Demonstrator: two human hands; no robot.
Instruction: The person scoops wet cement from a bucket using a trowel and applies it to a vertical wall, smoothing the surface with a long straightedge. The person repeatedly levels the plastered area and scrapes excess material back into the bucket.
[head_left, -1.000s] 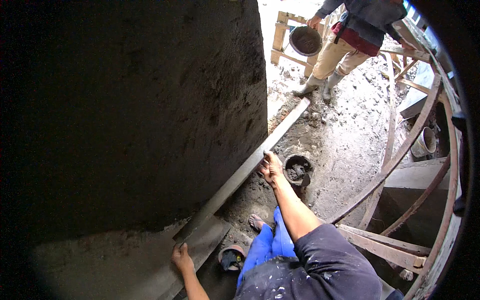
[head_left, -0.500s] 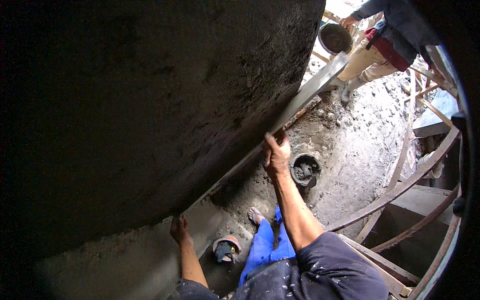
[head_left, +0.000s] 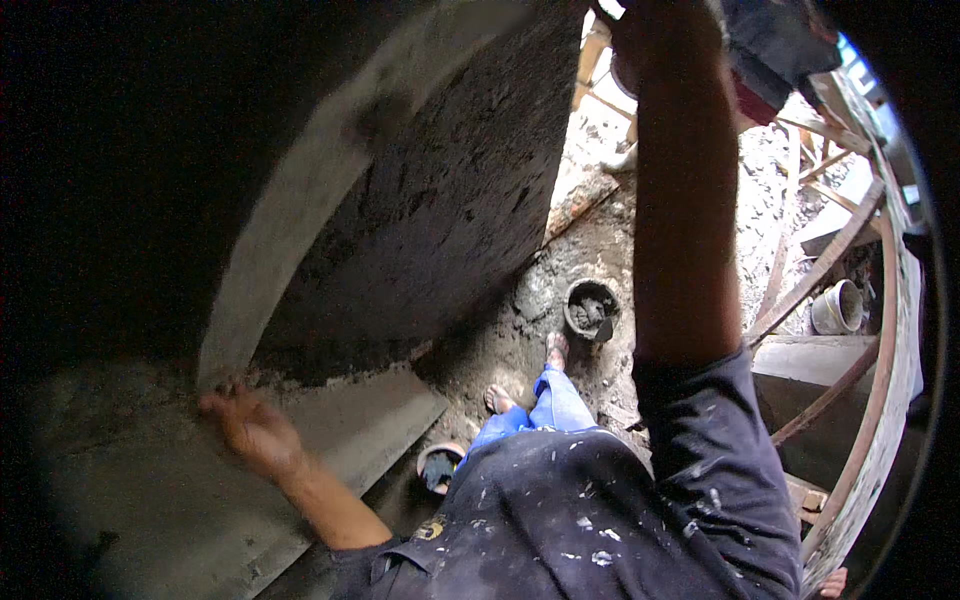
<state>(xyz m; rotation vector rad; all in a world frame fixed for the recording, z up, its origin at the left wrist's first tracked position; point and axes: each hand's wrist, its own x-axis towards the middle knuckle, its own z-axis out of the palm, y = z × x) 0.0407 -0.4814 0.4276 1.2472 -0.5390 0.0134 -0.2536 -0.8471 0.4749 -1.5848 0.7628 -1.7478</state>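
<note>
A long grey straightedge board (head_left: 275, 260) lies along a dark, rough-plastered wall (head_left: 440, 200), slanting from lower left to the top and looking bowed in this view. My left hand (head_left: 262, 437) is closed at the board's lower end, fingertips against it. My right arm reaches straight up, and my right hand (head_left: 665, 35) is in deep shadow at the top edge, right of the board's visible upper part. Its fingers are largely hidden, so its grip does not show.
A bucket of grey mortar (head_left: 592, 308) stands on the rough ground beyond my feet. A smaller container (head_left: 440, 468) sits near my left leg. A sloped grey ledge (head_left: 340, 450) runs below the wall. Curved wooden framing (head_left: 885, 300) and a white bucket (head_left: 837, 307) are at right; a co-worker (head_left: 775, 60) stands behind.
The board has swung from a low diagonal up against the wall. My right hand has risen to the top edge, and my left hand has moved left. The co-worker is now mostly hidden behind my arm.
</note>
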